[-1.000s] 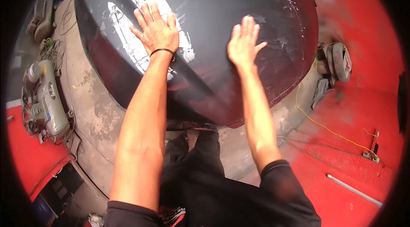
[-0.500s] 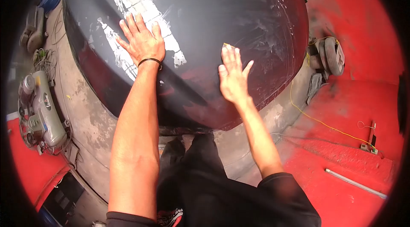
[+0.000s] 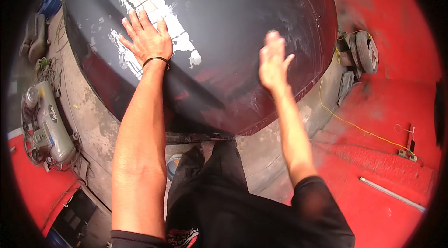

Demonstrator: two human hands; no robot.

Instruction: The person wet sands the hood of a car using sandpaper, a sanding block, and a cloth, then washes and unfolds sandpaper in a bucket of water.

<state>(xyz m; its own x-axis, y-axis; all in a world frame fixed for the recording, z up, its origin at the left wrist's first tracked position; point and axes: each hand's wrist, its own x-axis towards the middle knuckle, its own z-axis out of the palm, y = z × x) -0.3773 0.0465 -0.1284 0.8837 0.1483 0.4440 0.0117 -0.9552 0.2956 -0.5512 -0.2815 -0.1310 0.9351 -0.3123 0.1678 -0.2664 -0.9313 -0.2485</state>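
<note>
A large, curved dark panel [image 3: 224, 24] with a glossy surface fills the upper middle of the head view. My left hand [image 3: 148, 40] lies on its left part with fingers spread, beside a bright white reflection, and holds nothing visible. A dark band is round that wrist. On the panel's right part, my right hand [image 3: 274, 61] is palm down, its fingers stretched forward and its thumb out to the side. Its fingertips are smeared by motion, and whatever may be under them is hidden. Pale scuffs mark the surface near this hand.
An air compressor [image 3: 55, 124] stands on the floor at the left. Tyres [image 3: 364, 52] lie right of the panel, near a yellow cord [image 3: 347, 122]. A white tube [image 3: 392, 194] rests on the red surface at the lower right. A small round container [image 3: 173, 166] is by my legs.
My right hand came back toward me, then went forward and right again. A small tan edge showed at its fingertips half a second ago. My left hand stays flat on the panel while the view shifts.
</note>
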